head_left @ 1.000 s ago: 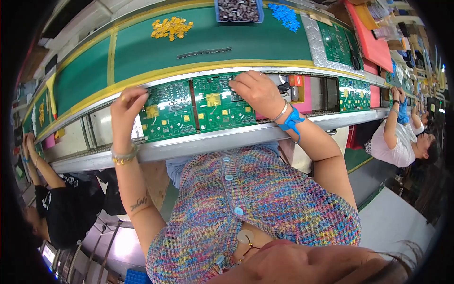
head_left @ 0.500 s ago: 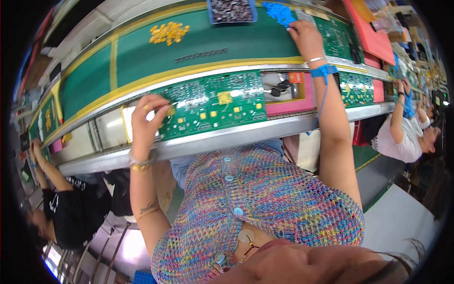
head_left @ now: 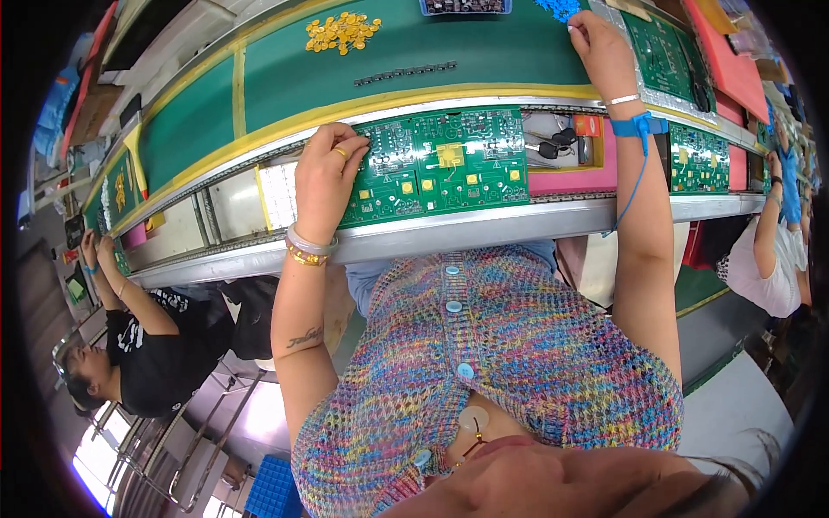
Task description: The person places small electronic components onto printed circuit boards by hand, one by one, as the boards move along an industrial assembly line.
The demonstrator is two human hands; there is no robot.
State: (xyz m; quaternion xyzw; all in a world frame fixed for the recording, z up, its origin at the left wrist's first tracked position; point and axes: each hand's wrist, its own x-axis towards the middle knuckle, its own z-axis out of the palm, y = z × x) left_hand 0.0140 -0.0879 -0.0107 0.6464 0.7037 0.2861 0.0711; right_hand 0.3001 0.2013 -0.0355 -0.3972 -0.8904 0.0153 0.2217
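Note:
My left hand (head_left: 326,177) is over the left end of a green circuit board (head_left: 389,164). Its thumb and fingers are pinched together near the board's upper left corner, and whatever may be between them is hidden. Several square yellow parts sit on the board. Far right, my right hand (head_left: 604,53) reaches to the near edge of a pile of small blue parts (head_left: 557,9). Thumb and forefinger are pinched there, too small to tell what they hold. A blue wrist strap (head_left: 635,126) with a coiled cord is round the right wrist.
On the green bench lie a pile of yellow discs (head_left: 342,33), a row of black parts (head_left: 406,74) and a blue bin (head_left: 465,7). The metal rail (head_left: 449,223) runs along the near side. Another board (head_left: 695,160) sits right. Co-workers sit at both sides.
The whole view has shifted, so the bench appears further right and higher. My left hand has moved from beside a yellow part to the board's upper left corner. My right hand stays by the blue pile.

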